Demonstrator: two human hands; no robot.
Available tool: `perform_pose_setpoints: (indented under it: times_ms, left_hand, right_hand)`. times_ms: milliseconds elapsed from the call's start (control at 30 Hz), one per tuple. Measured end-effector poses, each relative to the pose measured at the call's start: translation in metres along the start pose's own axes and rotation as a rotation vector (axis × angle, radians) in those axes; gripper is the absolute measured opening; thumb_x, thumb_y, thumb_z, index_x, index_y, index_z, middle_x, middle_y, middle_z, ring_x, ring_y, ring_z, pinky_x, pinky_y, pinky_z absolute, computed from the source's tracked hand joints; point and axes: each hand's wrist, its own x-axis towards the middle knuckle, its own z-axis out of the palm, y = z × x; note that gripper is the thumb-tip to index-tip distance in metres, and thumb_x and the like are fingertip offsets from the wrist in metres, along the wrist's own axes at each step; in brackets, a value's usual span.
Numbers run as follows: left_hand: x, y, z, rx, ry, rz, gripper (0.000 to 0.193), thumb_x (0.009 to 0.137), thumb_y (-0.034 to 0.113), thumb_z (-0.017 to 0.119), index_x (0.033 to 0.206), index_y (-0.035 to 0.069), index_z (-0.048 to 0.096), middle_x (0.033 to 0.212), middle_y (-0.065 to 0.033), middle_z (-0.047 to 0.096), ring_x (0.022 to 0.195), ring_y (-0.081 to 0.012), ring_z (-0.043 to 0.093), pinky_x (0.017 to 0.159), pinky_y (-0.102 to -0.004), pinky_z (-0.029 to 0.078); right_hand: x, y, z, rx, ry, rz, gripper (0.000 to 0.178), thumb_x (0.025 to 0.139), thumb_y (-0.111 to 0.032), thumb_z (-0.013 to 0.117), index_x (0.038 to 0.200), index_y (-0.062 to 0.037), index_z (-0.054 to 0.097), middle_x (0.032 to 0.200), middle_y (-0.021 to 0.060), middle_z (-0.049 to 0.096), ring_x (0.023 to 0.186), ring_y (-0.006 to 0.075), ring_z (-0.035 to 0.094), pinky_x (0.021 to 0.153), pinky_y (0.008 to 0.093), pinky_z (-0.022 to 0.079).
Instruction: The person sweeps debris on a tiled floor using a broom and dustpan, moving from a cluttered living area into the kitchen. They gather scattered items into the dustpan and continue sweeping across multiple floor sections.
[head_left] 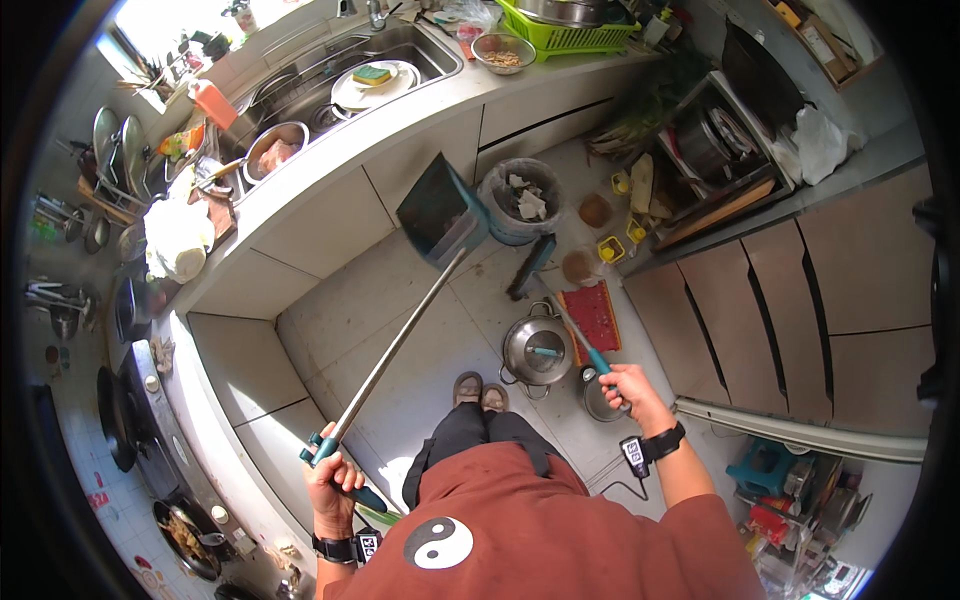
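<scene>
Low by the cabinets, a long-handled dustpan (428, 222) with a dark green pan leans on the floor beside the trash bin (520, 228). Its metal pole runs back to my left hand (335, 490), whose fingers are wrapped round the green grip. My right hand (632, 388) is closed on the teal handle of a broom. The broom head (531, 268), with dark bristles, is just in front of the bin, to the right of the dustpan and apart from it. Crumpled white waste shows inside the lined bin.
A lidded steel pot (530, 352) stands on the floor before my feet, with another pot (597, 395) and a red mat (592, 318) beside it. Jars (595, 210) and yellow-capped bottles (611, 249) sit at the right. Counters with a sink (440, 62) curve around.
</scene>
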Motion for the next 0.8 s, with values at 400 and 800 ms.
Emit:
perform_pose_setpoints:
  times_ms: [400, 800]
  left_hand:
    - [0.018, -0.029, -0.048, 0.324, 0.307, 0.076, 0.053, 0.081, 0.001, 0.055, 0.133, -0.005, 0.043, 0.06, -0.0025, 0.044, 0.04, -0.0132, 0.042, 0.041, -0.0319, 0.043]
    - [0.13, 0.043, -0.112, 0.472, 0.364, -0.074, 0.054, 0.079, -0.002, 0.053, 0.133, -0.001, 0.046, 0.06, -0.0016, 0.047, 0.039, -0.0128, 0.043, 0.04, -0.03, 0.044]
  right_hand:
    - [0.114, -0.075, 0.0, -0.439, 0.213, 0.032, 0.015, 0.085, -0.002, 0.055, 0.071, 0.0019, 0.056, 0.054, 0.0059, 0.05, 0.04, 0.014, 0.045, 0.036, 0.029, 0.033]
    - [0.125, -0.032, 0.221, -1.175, 0.116, -0.048, 0.024, 0.076, -0.001, 0.057, 0.091, 0.0152, 0.065, 0.089, 0.0347, 0.066, 0.086, 0.0367, 0.071, 0.068, 0.0415, 0.058]
